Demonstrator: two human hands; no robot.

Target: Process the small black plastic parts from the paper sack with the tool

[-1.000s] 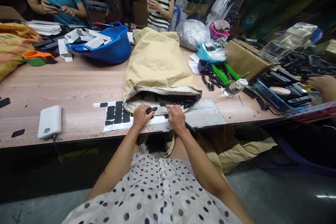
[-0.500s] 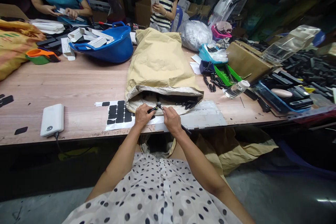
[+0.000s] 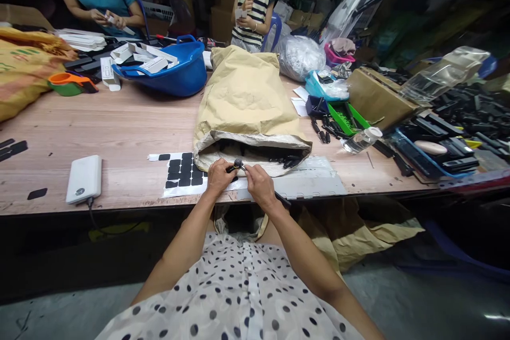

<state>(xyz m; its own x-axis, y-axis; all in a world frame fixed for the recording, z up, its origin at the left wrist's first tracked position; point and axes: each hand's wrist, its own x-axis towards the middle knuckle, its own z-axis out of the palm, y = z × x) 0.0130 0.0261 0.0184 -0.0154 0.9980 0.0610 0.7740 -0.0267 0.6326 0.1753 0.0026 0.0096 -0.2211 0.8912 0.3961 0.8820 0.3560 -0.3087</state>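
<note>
My left hand (image 3: 218,176) is closed around a small black part with a rounded dark end (image 3: 238,163), at the mouth of a tan paper sack (image 3: 247,95). Close against it, my right hand (image 3: 258,183) pinches a thin metallic piece that meets the black part; its kind is too small to tell. Inside the sack's opening lie several small black parts (image 3: 290,161). Under my left wrist runs a white sheet of black rounded stickers (image 3: 185,170). A grey flat board (image 3: 314,183) lies beneath the sack's right front edge.
A white power bank (image 3: 84,178) with a cable sits at left. Behind it stands a blue basin (image 3: 167,77) of white boxes. At right are a green tray (image 3: 347,118), a clear bottle (image 3: 362,139) and a blue tray of black parts (image 3: 434,151). Two people work across the table.
The view has shifted slightly, so the table appears a little further right. My hands stay together at the sack's mouth, with the black part's round end turned slightly. Both co-workers' hands have moved.
</note>
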